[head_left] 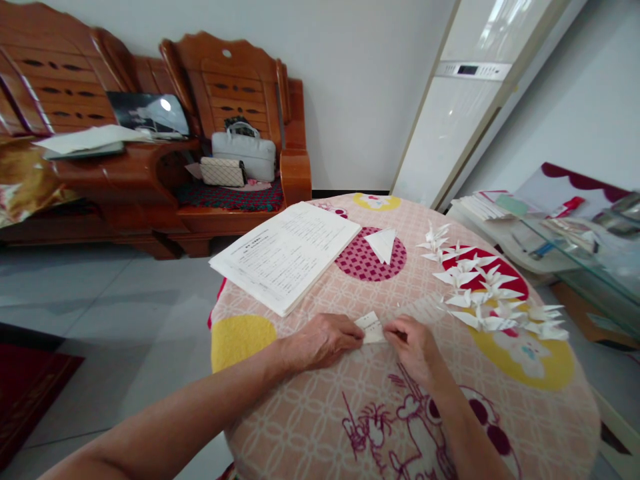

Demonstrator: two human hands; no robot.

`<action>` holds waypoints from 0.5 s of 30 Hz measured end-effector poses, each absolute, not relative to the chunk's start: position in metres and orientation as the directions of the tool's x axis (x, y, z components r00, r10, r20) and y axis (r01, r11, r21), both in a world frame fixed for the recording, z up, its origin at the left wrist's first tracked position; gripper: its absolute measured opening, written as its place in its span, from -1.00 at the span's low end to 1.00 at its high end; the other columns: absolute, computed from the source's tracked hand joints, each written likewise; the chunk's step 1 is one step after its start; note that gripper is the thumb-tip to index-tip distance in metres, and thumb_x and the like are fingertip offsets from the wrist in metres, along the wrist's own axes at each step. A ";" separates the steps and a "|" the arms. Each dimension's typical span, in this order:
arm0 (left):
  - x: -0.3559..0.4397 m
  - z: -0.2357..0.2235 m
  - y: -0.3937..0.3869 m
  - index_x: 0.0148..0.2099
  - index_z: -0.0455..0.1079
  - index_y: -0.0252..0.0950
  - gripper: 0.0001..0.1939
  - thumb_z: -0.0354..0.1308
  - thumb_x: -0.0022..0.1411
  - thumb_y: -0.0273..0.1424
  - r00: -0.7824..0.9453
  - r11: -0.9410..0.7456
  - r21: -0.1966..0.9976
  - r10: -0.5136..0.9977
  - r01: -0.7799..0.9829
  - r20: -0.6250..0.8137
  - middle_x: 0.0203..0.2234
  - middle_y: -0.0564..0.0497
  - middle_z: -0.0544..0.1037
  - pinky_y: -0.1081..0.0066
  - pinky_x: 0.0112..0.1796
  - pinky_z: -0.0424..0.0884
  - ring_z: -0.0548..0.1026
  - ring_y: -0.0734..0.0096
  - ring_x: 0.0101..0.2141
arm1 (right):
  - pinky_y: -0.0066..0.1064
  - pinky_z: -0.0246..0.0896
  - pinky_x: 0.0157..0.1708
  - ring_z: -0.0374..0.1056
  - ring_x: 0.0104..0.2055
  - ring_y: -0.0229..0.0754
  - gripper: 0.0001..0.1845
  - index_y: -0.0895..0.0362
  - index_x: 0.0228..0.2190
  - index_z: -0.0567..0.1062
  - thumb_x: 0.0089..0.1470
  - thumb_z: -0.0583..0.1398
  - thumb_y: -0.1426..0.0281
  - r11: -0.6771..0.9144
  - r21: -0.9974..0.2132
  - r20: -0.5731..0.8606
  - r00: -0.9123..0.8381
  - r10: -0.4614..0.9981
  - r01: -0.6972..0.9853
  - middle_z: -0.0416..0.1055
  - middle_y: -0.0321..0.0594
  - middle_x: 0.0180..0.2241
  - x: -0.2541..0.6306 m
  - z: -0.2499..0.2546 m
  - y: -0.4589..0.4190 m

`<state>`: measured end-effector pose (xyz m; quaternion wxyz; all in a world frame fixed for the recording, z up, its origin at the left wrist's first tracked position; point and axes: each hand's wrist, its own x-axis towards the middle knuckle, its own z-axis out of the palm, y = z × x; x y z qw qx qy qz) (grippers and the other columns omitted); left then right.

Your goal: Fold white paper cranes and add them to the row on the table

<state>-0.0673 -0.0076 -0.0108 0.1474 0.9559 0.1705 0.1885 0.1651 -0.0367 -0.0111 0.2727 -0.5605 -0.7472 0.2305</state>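
Observation:
A small folded piece of printed paper (pixel 371 327) lies low over the tablecloth between my two hands. My left hand (pixel 327 339) has its fingers closed on the paper's left edge. At the right edge my right hand (pixel 413 343) pinches the same paper, thumb against curled fingers. Part of the paper is hidden under the fingertips. To the right, several white folded paper cranes (pixel 483 320) stand in a loose cluster. Beyond my hands lie some white folded paper triangles (pixel 383 245). A stack of printed sheets (pixel 287 257) rests at the table's far left.
The round table (pixel 300 427) has a patterned pink cloth. Behind it, a wooden armchair (pixel 245 87) holds a grey bag (pixel 249 155) and a quilted purse (pixel 221 172). A glass shelf (pixel 580 260) with papers stands close on the right. A tall white air conditioner (pixel 425 127) is behind.

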 end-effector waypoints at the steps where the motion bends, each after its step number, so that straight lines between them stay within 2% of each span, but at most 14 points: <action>1: -0.067 -0.011 -0.008 -0.19 0.47 -0.30 -0.79 0.00 0.30 -0.52 0.868 -0.899 0.344 0.382 0.270 0.317 -0.20 -0.05 0.58 0.41 -0.21 0.36 0.51 0.37 -0.21 | -0.40 0.13 -0.36 0.32 -0.38 -0.18 -0.83 0.15 -0.50 0.50 0.04 0.12 0.48 0.234 -0.685 0.135 -0.196 0.971 0.690 0.39 -0.23 -0.48 0.169 -0.011 -0.037; 6: -0.067 -0.010 -0.009 -0.18 0.48 -0.30 -0.79 0.00 0.30 -0.52 0.865 -0.899 0.337 0.387 0.279 0.318 -0.20 -0.05 0.58 0.41 -0.21 0.37 0.51 0.36 -0.20 | -0.45 0.11 -0.46 0.31 -0.48 -0.22 -0.80 0.17 -0.45 0.52 0.07 0.11 0.38 0.128 -0.776 0.040 -0.154 0.987 0.617 0.41 -0.28 -0.54 0.175 -0.008 -0.041; 10: -0.067 -0.009 -0.010 -0.16 0.48 -0.29 -0.77 -0.01 0.30 -0.52 0.865 -0.888 0.345 0.409 0.303 0.292 -0.19 -0.06 0.58 0.42 -0.20 0.37 0.51 0.36 -0.19 | -0.47 0.04 -0.55 0.23 -0.58 -0.26 -0.81 0.16 -0.46 0.47 0.08 0.09 0.38 0.111 -0.773 -0.036 -0.218 0.975 0.625 0.33 -0.34 -0.63 0.170 -0.010 -0.043; 15: -0.067 -0.008 -0.011 -0.17 0.48 -0.29 -0.78 -0.01 0.30 -0.51 0.866 -0.890 0.336 0.409 0.309 0.288 -0.20 -0.06 0.58 0.42 -0.19 0.37 0.51 0.35 -0.19 | -0.49 0.03 -0.55 0.24 -0.58 -0.27 -0.85 0.15 -0.48 0.41 0.06 0.08 0.40 0.085 -0.759 -0.072 -0.213 0.974 0.646 0.34 -0.34 -0.63 0.168 -0.011 -0.040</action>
